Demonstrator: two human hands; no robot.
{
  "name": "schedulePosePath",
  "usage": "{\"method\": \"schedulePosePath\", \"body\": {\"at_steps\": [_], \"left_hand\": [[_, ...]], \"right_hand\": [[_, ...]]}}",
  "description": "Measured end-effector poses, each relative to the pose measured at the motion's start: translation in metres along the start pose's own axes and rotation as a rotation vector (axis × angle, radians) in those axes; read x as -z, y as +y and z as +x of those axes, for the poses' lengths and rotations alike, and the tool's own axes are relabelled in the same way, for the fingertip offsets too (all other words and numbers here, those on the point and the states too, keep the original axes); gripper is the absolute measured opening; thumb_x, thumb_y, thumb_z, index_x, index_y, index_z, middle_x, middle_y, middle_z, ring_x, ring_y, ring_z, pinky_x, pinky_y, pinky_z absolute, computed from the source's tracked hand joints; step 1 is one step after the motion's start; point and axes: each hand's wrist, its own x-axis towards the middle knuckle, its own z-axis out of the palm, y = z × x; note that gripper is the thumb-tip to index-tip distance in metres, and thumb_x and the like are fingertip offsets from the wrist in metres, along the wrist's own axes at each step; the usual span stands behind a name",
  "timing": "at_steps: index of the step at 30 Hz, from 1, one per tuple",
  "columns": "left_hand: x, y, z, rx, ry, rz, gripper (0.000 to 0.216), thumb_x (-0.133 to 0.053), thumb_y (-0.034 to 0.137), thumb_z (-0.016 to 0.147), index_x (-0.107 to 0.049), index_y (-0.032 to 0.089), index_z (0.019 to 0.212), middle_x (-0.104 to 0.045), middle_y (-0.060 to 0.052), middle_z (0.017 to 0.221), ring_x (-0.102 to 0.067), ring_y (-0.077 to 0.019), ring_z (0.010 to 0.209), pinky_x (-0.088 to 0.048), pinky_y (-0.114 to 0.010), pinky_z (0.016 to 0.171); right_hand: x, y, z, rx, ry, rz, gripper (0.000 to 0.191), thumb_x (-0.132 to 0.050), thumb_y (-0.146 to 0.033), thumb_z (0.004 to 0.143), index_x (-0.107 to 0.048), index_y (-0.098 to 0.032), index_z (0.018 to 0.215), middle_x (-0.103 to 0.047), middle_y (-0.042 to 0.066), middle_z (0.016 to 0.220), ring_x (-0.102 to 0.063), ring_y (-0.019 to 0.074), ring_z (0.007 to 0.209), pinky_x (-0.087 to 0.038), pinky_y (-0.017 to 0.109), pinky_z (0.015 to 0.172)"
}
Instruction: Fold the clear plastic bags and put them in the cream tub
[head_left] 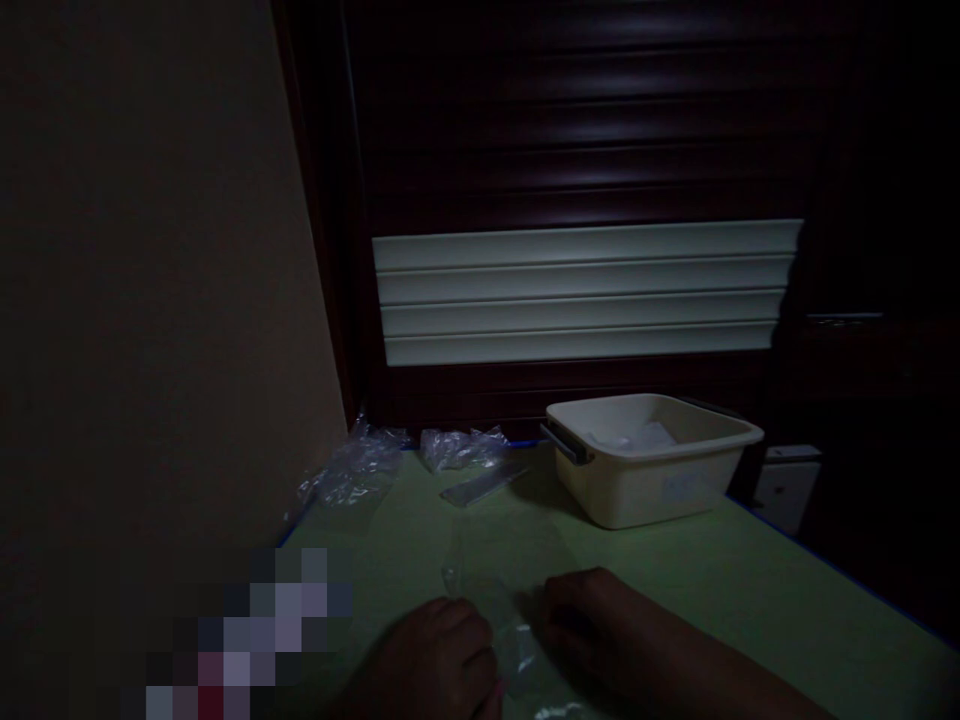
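Note:
A clear plastic bag (517, 648) lies on the green tabletop at the bottom middle of the head view, its outline faint in the dim light. My left hand (446, 655) is closed at the bag's left side, fingers curled against the plastic. On the other side, my right hand (589, 625) reaches in from the lower right, also closed, with its fingers bent down by the bag's right edge. Shadow hides the right fingertips, so what they pinch cannot be made out.
A cream plastic basin (637, 490) with dark handles stands at the back right, clear plastic inside. Crumpled clear bags (360, 465) lie against the left wall; another crumpled bag (461, 448) and a flat clear packet (484, 484) sit nearby. A blurred patch covers the lower left.

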Motion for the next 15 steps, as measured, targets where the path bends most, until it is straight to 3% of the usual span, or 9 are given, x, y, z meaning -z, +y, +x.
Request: {"method": "schedulePosePath", "body": {"at_steps": [4, 7, 12, 15], "left_hand": [[0.004, 0.0, 0.002, -0.011, 0.015, -0.008, 0.009, -0.064, 0.007, 0.074, -0.06, 0.015, 0.075, -0.064, -0.001, 0.076, -0.058, -0.016, 0.071, -0.046, -0.024, 0.062], [0.005, 0.001, 0.005, -0.068, -0.043, -0.062, 0.011, -0.067, 0.01, 0.081, -0.059, 0.016, 0.075, -0.065, 0.0, 0.079, -0.058, -0.0139, 0.073, -0.045, -0.023, 0.064], [0.004, 0.005, 0.005, -0.087, -0.099, -0.115, 0.014, -0.074, 0.02, 0.083, -0.061, 0.017, 0.079, -0.068, 0.003, 0.081, -0.059, -0.0112, 0.072, -0.043, -0.022, 0.063], [0.006, 0.007, 0.005, -0.097, -0.103, -0.124, 0.015, -0.075, 0.018, 0.081, -0.061, 0.017, 0.076, -0.068, 0.004, 0.081, -0.059, -0.0106, 0.071, -0.042, -0.022, 0.061]], "right_hand": [[0.001, 0.001, 0.001, 0.0, 0.018, 0.07, 0.018, -0.047, -0.005, 0.075, -0.062, -0.013, 0.069, -0.06, -0.001, 0.064, -0.044, 0.0088, 0.057, -0.031, 0.019, 0.051], [0.007, -0.007, -0.002, 0.03, 0.003, 0.117, 0.02, -0.048, -0.002, 0.071, -0.064, -0.013, 0.072, -0.06, -0.002, 0.067, -0.048, 0.0096, 0.061, -0.034, 0.019, 0.055], [0.018, -0.015, -0.012, 0.121, -0.278, 0.457, 0.009, -0.063, -0.009, 0.07, -0.066, -0.014, 0.076, -0.062, -0.001, 0.077, -0.055, 0.0105, 0.067, -0.042, 0.018, 0.061], [0.02, -0.012, -0.013, 0.189, -0.408, 0.504, 0.006, -0.066, -0.01, 0.068, -0.067, -0.014, 0.073, -0.059, -0.003, 0.073, -0.052, 0.0088, 0.064, -0.041, 0.017, 0.061]]}}
